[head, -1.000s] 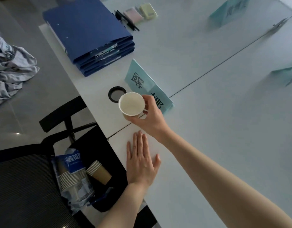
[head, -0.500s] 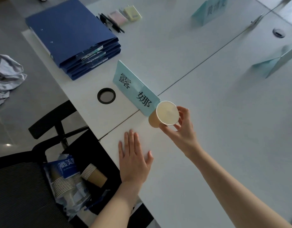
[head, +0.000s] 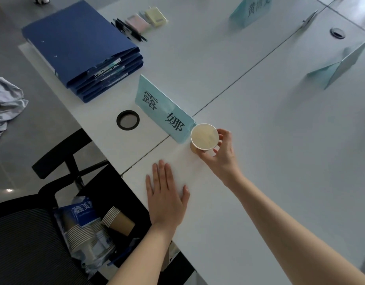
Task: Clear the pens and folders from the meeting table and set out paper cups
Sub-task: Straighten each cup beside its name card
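1. Head view, far left: one crumpled grey cloth [head: 5,103] lies on the floor, and one black mesh chair [head: 23,243] sits tucked against the table edge.
2. On that chair seat, one torn plastic sleeve of cups [head: 83,229] lies on its side, and one separate short stack of brown cups [head: 118,221] rests just beside it; I cannot count the cups in either.
3. Up at the table's far-left corner, there's the pile of blue folders [head: 81,46], four as far as the edges show, stacked flat on the white table [head: 280,161].
4. Just right of the pile: black pens [head: 129,30], at least two, lying together, then two small pads [head: 148,17], one pink, one yellow, side by side.
5. One round cable hole [head: 127,119] near the table edge; a second [head: 337,33] is far right.
6. Left hand [head: 167,198] lies flat on the table, palm down, fingers straight and together, holding nothing.
7. Three teal name cards are out: the nearest name card [head: 163,112] stands by the table seam, another at top centre, a third at right.
8. Now the action: one paper cup [head: 204,137], upright, mouth up, touching the nearest card's right end.
9. Right hand [head: 222,155] grips it, fingers and thumb curled round the cup's wall; whether the base touches the table I cannot tell.
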Demonstrator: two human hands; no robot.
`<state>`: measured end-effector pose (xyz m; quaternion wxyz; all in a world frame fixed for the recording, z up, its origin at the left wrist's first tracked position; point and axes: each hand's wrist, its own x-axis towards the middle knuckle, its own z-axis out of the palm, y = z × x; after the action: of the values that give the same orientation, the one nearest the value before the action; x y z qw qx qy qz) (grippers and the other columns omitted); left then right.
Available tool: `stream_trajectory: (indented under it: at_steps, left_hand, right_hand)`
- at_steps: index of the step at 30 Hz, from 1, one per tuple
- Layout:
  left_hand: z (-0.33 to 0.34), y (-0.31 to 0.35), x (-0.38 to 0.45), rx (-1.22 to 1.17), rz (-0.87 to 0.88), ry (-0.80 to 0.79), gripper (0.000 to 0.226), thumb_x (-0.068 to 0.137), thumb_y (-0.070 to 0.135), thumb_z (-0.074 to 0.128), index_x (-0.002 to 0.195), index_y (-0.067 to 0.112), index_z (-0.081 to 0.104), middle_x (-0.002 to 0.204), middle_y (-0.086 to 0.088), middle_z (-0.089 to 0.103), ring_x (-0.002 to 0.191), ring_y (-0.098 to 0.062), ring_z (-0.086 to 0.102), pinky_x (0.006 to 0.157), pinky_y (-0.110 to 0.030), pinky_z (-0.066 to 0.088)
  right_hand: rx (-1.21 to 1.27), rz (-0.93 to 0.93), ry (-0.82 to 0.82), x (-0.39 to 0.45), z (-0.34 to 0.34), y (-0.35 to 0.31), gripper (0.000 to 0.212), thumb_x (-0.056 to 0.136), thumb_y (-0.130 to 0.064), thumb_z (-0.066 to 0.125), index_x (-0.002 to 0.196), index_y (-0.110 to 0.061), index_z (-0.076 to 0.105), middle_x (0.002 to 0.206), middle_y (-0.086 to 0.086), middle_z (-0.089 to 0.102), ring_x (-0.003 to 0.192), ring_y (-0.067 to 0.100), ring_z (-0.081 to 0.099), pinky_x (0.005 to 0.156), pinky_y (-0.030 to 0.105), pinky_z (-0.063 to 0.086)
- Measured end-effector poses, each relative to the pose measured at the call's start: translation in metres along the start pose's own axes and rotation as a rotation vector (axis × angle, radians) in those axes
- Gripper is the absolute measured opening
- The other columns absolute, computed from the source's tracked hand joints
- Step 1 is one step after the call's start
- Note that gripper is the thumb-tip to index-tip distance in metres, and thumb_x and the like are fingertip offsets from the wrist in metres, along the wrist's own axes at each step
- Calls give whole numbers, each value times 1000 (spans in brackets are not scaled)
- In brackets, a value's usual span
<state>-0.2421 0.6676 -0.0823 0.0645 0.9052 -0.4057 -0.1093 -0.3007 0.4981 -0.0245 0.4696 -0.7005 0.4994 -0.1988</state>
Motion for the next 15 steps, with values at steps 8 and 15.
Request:
stream_trajectory:
  at_steps: [8, 15]
  left_hand:
    - [-5, 2, 3, 9, -21, -74, 80, 92, 50, 30, 153, 0, 20, 161, -19, 17, 149, -34, 13, 119, -50, 6]
    - [-29, 65, -29, -92, 32, -208, 72, 100, 42, 33, 155, 6, 3, 164, -10, -4, 150, -30, -7, 121, -47, -2]
  right_hand:
    - [-141, 95, -11, -40, -33, 19, 58, 86, -15, 66, 138, -11, 41, 127, 3, 57, 121, 18, 53, 103, 42, 44]
    - [-171, 206, 49, -113, -101, 43, 42, 91, -14, 58, 132, -10, 49, 122, 3, 64, 118, 18, 57, 102, 40, 45]
